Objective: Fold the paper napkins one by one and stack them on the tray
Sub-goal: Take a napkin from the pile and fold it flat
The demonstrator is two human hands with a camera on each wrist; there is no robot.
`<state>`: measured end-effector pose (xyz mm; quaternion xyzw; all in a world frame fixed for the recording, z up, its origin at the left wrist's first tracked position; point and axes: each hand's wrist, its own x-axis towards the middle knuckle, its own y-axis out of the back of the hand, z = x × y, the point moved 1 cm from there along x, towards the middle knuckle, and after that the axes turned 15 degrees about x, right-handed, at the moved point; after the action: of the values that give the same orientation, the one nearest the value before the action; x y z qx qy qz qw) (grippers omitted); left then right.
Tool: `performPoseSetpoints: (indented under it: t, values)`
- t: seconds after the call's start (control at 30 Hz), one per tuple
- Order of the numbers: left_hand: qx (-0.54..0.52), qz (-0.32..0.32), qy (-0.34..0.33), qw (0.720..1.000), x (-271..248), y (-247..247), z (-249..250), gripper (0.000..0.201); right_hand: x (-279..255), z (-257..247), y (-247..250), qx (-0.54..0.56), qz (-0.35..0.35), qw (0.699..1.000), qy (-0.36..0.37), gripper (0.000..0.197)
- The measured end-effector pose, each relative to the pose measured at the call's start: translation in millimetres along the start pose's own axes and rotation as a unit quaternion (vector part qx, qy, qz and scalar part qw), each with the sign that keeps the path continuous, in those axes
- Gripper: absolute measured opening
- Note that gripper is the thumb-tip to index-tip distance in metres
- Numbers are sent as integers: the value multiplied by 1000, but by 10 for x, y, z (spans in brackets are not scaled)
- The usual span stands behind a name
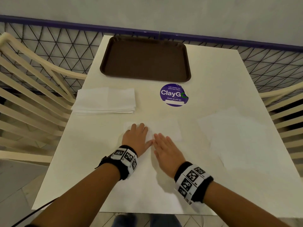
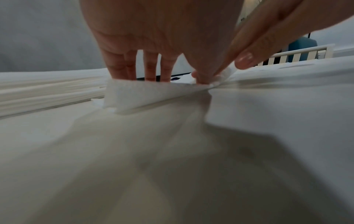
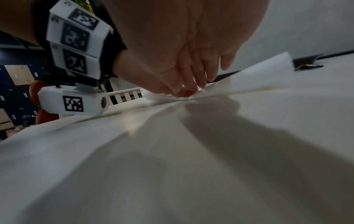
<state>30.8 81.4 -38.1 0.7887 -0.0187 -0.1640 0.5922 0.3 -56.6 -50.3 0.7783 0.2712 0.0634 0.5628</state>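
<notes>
A white napkin (image 1: 165,131) lies flat at the table's middle, its left half under the hands. A napkin stack (image 1: 105,100) sits far left. The brown tray (image 1: 105,69) lies beyond, bare.

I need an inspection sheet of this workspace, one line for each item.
Surface: white table, a round purple sticker on it.
Job's things: brown tray holds nothing; stack of napkins at left; one napkin under both hands; a loose napkin at right.
Clutter: nothing seen.
Grippers: left hand and right hand press flat on the napkin.
Cables: dark cable below the left arm.
Surroundings: cream chairs, a mesh fence, a grey wall.
</notes>
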Motion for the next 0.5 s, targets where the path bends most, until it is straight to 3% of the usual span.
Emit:
performPoseSetpoints:
  t: [0.1,0.2,0.4,0.5]
  values:
    - [3,7,-5,1000,1,-25,3,57,-38,-150,-3,37,-23,998,-38,56]
    - [4,14,-5,1000,1,-57,0,58,-82,-99,-21,44,-92,993,-67,50]
    - [-4,11,-18,1000,-7,-72,-25,61,-209,29,56,33,-101,981,-162,52]
    - [21,38,-58,997,-80,31,75,55,-246,54,126,49,-111,978,-171,52]
